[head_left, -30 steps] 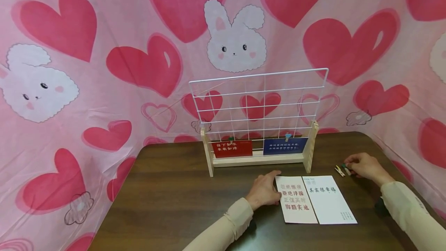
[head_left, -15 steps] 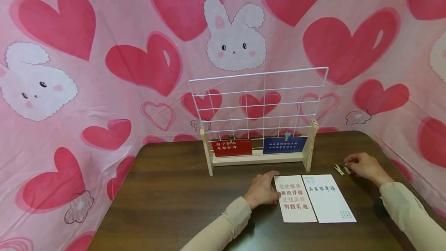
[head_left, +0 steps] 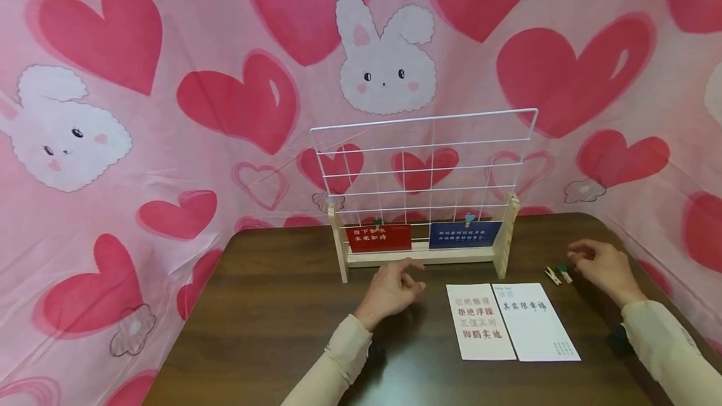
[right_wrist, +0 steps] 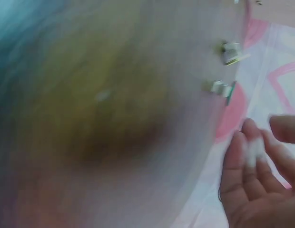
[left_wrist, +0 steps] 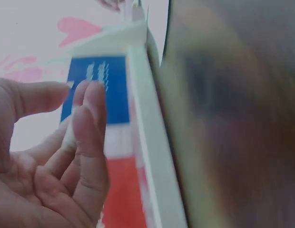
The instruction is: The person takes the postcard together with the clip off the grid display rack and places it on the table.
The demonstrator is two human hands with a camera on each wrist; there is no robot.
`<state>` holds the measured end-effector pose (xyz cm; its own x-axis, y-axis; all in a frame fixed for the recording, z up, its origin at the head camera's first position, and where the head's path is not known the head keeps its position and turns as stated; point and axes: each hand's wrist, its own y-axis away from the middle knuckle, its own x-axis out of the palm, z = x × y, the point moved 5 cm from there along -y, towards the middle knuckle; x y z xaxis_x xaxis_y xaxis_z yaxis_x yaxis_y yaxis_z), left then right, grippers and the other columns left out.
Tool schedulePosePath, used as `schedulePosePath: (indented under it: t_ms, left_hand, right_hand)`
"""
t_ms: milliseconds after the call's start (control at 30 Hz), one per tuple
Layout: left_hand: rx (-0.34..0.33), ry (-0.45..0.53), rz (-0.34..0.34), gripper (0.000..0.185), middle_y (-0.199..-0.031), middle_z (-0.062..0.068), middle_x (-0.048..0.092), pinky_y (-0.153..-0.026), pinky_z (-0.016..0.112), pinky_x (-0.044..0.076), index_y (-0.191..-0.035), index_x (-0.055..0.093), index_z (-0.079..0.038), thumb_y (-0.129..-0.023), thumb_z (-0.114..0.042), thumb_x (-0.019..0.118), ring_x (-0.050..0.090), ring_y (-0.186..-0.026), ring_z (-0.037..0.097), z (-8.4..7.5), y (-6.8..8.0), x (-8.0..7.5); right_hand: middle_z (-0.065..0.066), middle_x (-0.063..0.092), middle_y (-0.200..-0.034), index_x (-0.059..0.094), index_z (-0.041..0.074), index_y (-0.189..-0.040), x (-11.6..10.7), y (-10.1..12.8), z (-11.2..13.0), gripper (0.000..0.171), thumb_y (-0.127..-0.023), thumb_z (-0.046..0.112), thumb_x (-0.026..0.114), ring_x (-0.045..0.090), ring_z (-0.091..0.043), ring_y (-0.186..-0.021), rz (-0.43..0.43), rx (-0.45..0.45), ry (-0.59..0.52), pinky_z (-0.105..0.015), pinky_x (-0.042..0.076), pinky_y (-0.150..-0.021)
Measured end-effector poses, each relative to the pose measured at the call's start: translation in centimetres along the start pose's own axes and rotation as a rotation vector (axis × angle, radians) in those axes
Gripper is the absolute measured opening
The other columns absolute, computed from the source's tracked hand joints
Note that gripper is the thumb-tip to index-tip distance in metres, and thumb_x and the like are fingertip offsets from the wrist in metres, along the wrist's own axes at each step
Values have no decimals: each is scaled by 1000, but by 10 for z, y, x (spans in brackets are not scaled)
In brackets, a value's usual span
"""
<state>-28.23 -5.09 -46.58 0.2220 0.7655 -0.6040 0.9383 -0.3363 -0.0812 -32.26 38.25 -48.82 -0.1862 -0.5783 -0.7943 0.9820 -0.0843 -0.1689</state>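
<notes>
My left hand (head_left: pixel 390 290) hovers over the table left of the cream card (head_left: pixel 476 346), loosely bent and holding nothing. In the left wrist view, thumb and fingers are apart in front of the blue card (left_wrist: pixel 116 104). My right hand (head_left: pixel 608 268) is just right of the green clothespin (head_left: pixel 565 273), its fingers relaxed around nothing. A yellow clothespin (head_left: pixel 552 276) lies beside the green one. The cream card with red lettering and a white card (head_left: pixel 544 331) lie flat side by side between the hands.
Behind the cards stands a white wire grid rack (head_left: pixel 431 171) on a wooden base (head_left: pixel 420 259). A red card (head_left: pixel 389 240) and the blue card hang on it from small clips. A pink heart-and-rabbit cloth (head_left: pixel 254 11) surrounds the dark wooden table (head_left: pixel 254 318).
My left hand has come away from the cream card and moved left. My right hand has let go of the green clothespin and drawn back to the right. Both flat cards have stayed put.
</notes>
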Motion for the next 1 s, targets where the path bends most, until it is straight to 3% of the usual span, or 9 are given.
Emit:
schedulePosePath:
  t_ms: [133, 233, 333, 467, 600, 733, 833, 1000]
  left_hand:
    - [53, 0, -179, 24, -87, 0, 80, -69, 22, 55, -117, 74, -18, -93, -20, 74, 69, -68, 5, 5, 8, -34]
    - [79, -15, -297, 20, -91, 1, 80, -74, 24, 59, -113, 75, -17, -93, -17, 74, 73, -77, 13, 8, 15, -54]
    - [90, -23, -393, 19, -95, 3, 80, -79, 31, 62, -111, 76, -12, -93, -15, 75, 76, -84, 18, 11, 19, -72]
    - [90, -26, -491, 21, -104, 6, 81, -78, 40, 64, -112, 76, -7, -92, -14, 77, 79, -91, 20, 15, 23, -90]
    - [106, -48, -567, 22, -107, 8, 81, -71, 40, 65, -112, 77, -6, -91, -12, 79, 79, -93, 22, 19, 25, -102]
    - [105, -46, -603, 23, -109, 12, 80, -74, 46, 65, -114, 76, -6, -91, -12, 78, 79, -95, 29, 25, 26, -109]
    - [96, -31, -618, 24, -110, 16, 80, -77, 52, 65, -114, 76, -5, -91, -11, 78, 79, -97, 34, 29, 25, -113]
    - [90, -36, -631, 24, -112, 16, 80, -78, 48, 65, -114, 76, -6, -90, -10, 78, 79, -97, 30, 32, 24, -117]
  right_hand:
    - [-22, 75, -91, 71, -5, -115, -14, -1, 17, 26, -98, 15, 66, 47, 15, -66, -237, -66, -36, -13, 41, -56]
    - [10, 72, -77, 75, -2, -111, -22, 1, 38, 21, -96, 12, 70, 42, 19, -64, -360, -108, -91, -10, 37, -57]
    - [39, 54, -71, 76, 0, -110, -25, 4, 64, 19, -95, 9, 72, 46, 19, -60, -415, -147, -156, -9, 38, -54]
    - [47, 52, -73, 76, 0, -113, -22, 11, 104, 20, -94, 6, 73, 51, 23, -62, -422, -226, -220, -5, 42, -55]
    - [41, 60, -78, 77, 2, -112, -17, 17, 140, 21, -91, 1, 75, 56, 23, -65, -397, -320, -265, -3, 44, -60]
    - [9, 75, -81, 78, 3, -111, -8, 19, 172, 22, -90, -3, 74, 59, 16, -65, -351, -415, -284, -5, 46, -62]
    - [-12, 76, -81, 78, 3, -108, 1, 20, 194, 21, -89, -4, 75, 58, 13, -67, -317, -490, -261, -6, 47, -63]
    - [-11, 78, -88, 77, 2, -106, 19, 20, 223, 22, -86, -7, 76, 56, 6, -68, -249, -580, -245, -9, 48, -61]
